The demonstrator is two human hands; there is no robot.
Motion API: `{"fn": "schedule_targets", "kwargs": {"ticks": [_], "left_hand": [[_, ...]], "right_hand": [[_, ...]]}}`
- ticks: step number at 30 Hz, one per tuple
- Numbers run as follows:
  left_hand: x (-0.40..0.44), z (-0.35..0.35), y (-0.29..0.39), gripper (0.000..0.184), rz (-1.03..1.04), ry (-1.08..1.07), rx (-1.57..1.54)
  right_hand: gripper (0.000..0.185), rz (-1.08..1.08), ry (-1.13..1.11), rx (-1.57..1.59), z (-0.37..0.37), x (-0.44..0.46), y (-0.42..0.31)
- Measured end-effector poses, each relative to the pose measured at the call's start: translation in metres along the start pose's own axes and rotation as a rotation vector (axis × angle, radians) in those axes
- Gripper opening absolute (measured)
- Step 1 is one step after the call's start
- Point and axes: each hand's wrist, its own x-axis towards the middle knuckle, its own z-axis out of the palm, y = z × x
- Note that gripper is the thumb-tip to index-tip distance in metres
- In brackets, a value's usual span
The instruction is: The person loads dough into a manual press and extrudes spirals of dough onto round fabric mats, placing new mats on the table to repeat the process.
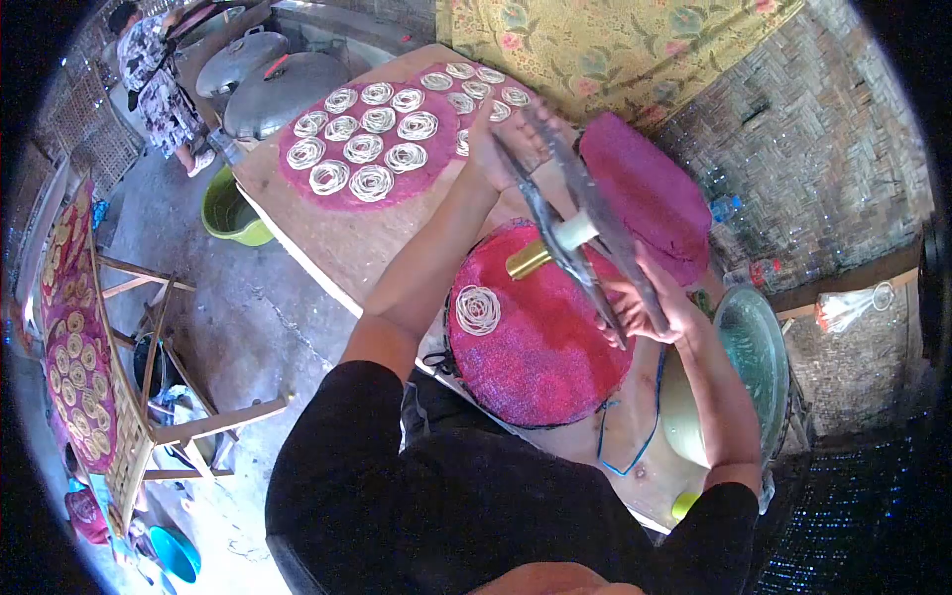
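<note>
A two-bar hand press (612,223) with dark wooden handles, a white plunger and a brass cylinder is held aslant above a round pink mat (535,347). My left hand (501,154) wraps round the far end of the handles. Round their near end, at the right, closes my right hand (654,302); some of its fingers are hidden behind the bars. One coiled nest of pale strands (478,311) lies on the mat, left of the cylinder. Beyond it, another pink mat (297,185) carries several similar nests.
At the right are a stack of pink mats (645,188) and a large green basin (751,347). A green tub (236,213) stands on the floor beside the table (297,243). A rack (129,436) of nests is at left. Another person (159,89) stands near large lidded pots (278,91).
</note>
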Motion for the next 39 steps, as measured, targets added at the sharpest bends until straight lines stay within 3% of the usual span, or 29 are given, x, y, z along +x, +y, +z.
{"fn": "schedule_targets", "kwargs": {"ticks": [2,4,7,12,16,19,20,21,23,27,31,33,36,39], "left_hand": [[-0.004,-0.043,0.002,0.069,0.073,0.056,-0.042],[-0.016,-0.077,0.004,0.054,0.2,0.176,-0.066],[-0.028,-0.083,0.002,0.046,0.309,0.295,0.079],[-0.02,-0.05,0.024,0.037,0.372,0.144,0.057],[-0.022,-0.034,0.042,0.033,0.352,0.16,0.032],[-0.029,-0.019,0.026,0.034,0.393,0.178,0.018],[-0.027,-0.023,0.023,0.046,0.403,0.215,-0.026],[-0.025,-0.026,0.02,0.046,0.403,0.221,-0.026],[-0.018,-0.031,0.018,0.046,0.357,0.107,-0.154],[-0.011,-0.024,0.035,0.05,0.354,0.213,0.041],[-0.028,-0.011,0.037,0.053,0.321,0.174,-0.01],[-0.033,-0.014,0.026,0.052,0.362,0.28,0.074],[-0.033,-0.022,0.007,0.049,0.358,0.394,-0.11],[-0.028,-0.046,0.005,0.05,0.337,0.293,-0.108]], "right_hand": [[0.095,0.029,0.047,-0.041,-0.003,0.021,-0.002],[0.087,0.073,0.121,-0.106,0.011,0.032,-0.008],[0.079,0.074,0.262,-0.241,0.033,0.03,-0.022],[0.068,0.081,0.281,-0.33,0.036,0.038,-0.036],[0.067,-0.002,0.265,-0.308,0.051,0.03,-0.039],[0.066,-0.006,0.275,-0.302,0.055,0.012,-0.042],[0.066,-0.017,0.325,-0.319,0.056,0.006,-0.044],[0.066,-0.013,0.322,-0.316,0.055,0.004,-0.046],[0.066,0.028,0.392,-0.432,0.05,0.002,-0.053],[0.067,-0.057,0.4,-0.372,0.054,0.02,-0.044],[0.065,-0.071,0.297,-0.371,0.054,0.021,-0.034],[0.064,-0.07,0.314,-0.349,0.056,0.015,-0.032],[0.064,-0.002,0.341,-0.367,0.048,0.01,-0.031],[0.063,0.008,0.402,-0.401,0.037,0.023,-0.026]]}}
